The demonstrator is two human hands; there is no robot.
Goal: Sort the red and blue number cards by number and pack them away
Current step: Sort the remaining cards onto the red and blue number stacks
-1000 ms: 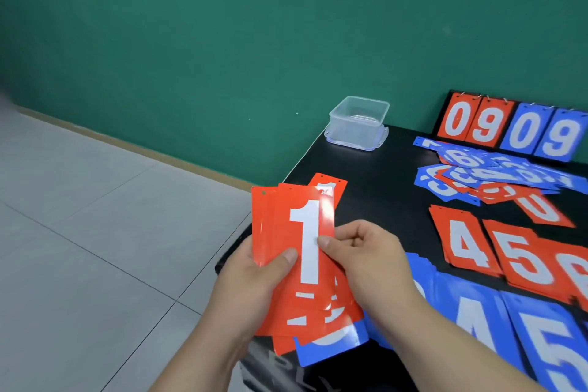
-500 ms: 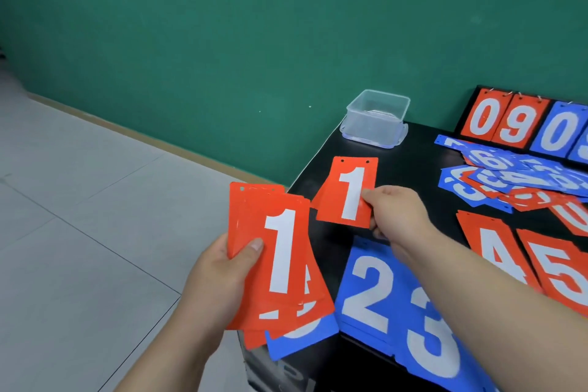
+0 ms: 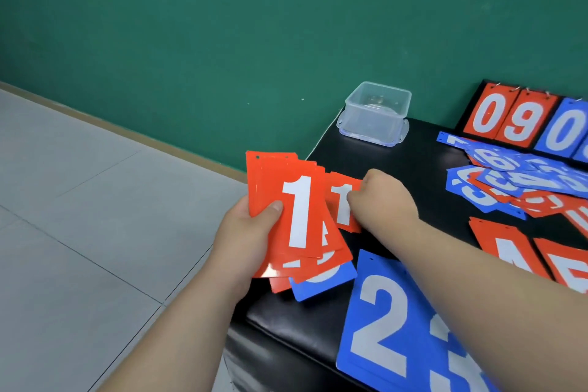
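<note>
My left hand (image 3: 246, 232) grips a fanned stack of cards (image 3: 292, 216), mostly red with one blue at the bottom, a white 1 on top. My right hand (image 3: 381, 204) pinches a single red 1 card (image 3: 342, 204) low over the black table (image 3: 413, 149), just right of the stack. Blue 2 and 3 cards (image 3: 391, 328) lie at the front. Red 4 and 5 cards (image 3: 521, 251) lie to the right, partly under my forearm. A mixed heap of red and blue cards (image 3: 515, 178) sits further back.
A clear plastic box (image 3: 375, 114) stands at the table's far left corner. A scoreboard stand (image 3: 521, 121) showing 0, 9, 0 leans on the green wall at the back right. The table's left edge drops to a grey tiled floor (image 3: 79, 232).
My right hand pulled a red 1 card off the stack, carried it out over the table, and has now brought it down close beside the stack. The left hand kept holding the stack.
</note>
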